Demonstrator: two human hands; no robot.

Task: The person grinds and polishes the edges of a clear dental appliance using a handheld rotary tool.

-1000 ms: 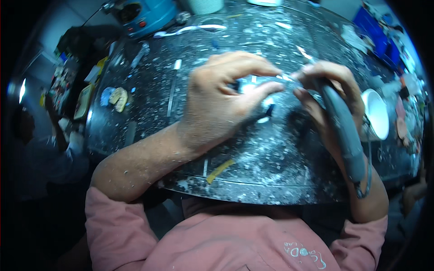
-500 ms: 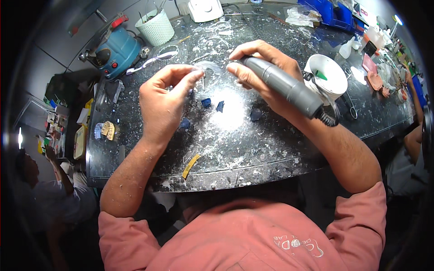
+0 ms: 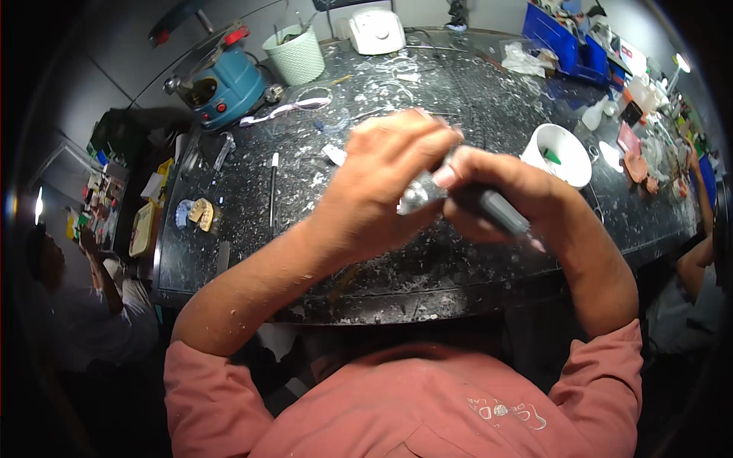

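My left hand (image 3: 385,172) is curled over the front part of a dark grey cylindrical handpiece (image 3: 500,210), its fingers blurred; what they grip is hidden. My right hand (image 3: 519,183) is closed around that handpiece, thumb raised near the left fingertips. A bright, shiny patch shows between the hands, too blurred to make out. A slim dark stick with a white tip (image 3: 273,195) lies left of the hands. A white tub (image 3: 569,164) with something green inside sits beyond my right hand.
Dental casts (image 3: 200,214) sit at the worktop's (image 3: 397,298) left. A teal machine (image 3: 229,91), pale-green pot (image 3: 294,57), white device (image 3: 376,34) and blue bins (image 3: 561,38) line the back. Pink pieces (image 3: 632,156) lie right. Co-workers (image 3: 114,298) (image 3: 691,271) work at both sides.
Since half a second ago my hands have come together: the left moved right over the tool's front, the right turned and came down slightly with the handpiece, now mostly covered.
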